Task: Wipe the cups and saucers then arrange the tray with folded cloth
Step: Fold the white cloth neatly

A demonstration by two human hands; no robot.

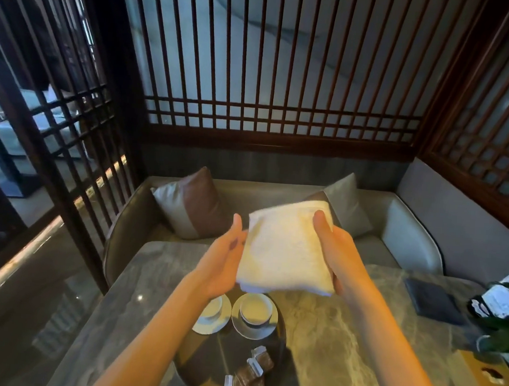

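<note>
Cloth: folded white cloth (288, 249), held up in the air between both hands, above the far end of the tray and touching nothing below.
Right hand: the right hand (338, 253) grips the cloth's right edge, thumb laid on top and fingers hidden under the fold.
Left hand: the left hand (226, 260) lies flat against the cloth's left edge, palm turned to it and thumb straight and off the fabric. Its fingertips are hidden behind the cloth.
Tray: dark round tray (230, 352) on the bench (327, 333), near the middle, below the forearms.
Cups: right cup (255, 309) stands upright in its saucer (252, 330) at the far side of the tray. Left cup (211, 307) stands in its saucer (208, 325) just beside it, partly hidden by the left wrist. The two saucers are almost touching.
Packets: a few small wrapped packets (254, 370) lie at the near side of the tray, apart from the saucers.
Bench right: a dark flat pad (432, 301), a leafy plant (503, 327) and a wooden box (487, 375) near the right edge.
Far: a grey sofa (410, 234) with a left cushion (192, 203) and a right cushion (350, 205), and dark wooden lattice screens (285, 74) behind it.
</note>
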